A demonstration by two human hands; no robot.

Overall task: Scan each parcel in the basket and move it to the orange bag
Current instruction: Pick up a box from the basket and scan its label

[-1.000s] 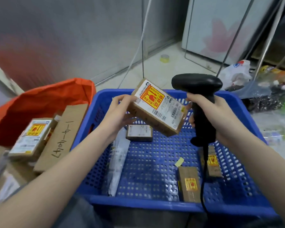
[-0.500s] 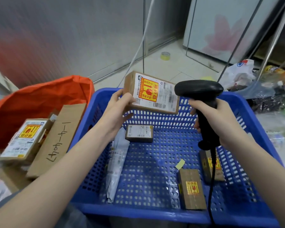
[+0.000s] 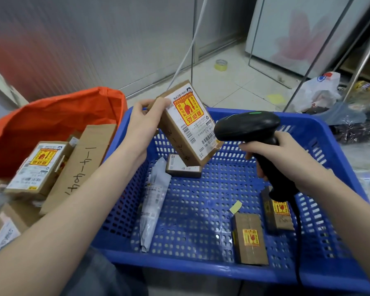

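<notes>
My left hand (image 3: 144, 122) grips a brown cardboard parcel (image 3: 186, 127) with a white label and a yellow-red fragile sticker, tilted above the blue basket (image 3: 320, 129). My right hand (image 3: 286, 159) holds a black barcode scanner (image 3: 247, 126), its head right beside the parcel's label. In the basket lie a grey poly-bag parcel (image 3: 155, 201), a small flat box (image 3: 183, 167) and two brown boxes (image 3: 249, 238) (image 3: 277, 212) with fragile stickers. The orange bag (image 3: 51, 118) stands open to the left and holds a labelled box (image 3: 37, 167) and a long carton (image 3: 79, 167) with handwriting.
More cartons (image 3: 4, 223) lie at the lower left. Plastic bags and clutter (image 3: 338, 107) fill the floor at the right. A tape roll (image 3: 221, 65) sits on the tiles behind. Metal rods and a white cable rise behind the basket.
My left hand has turned the parcel from lying flat to standing tilted, its label now facing the scanner. The scanner has shifted slightly towards the label.
</notes>
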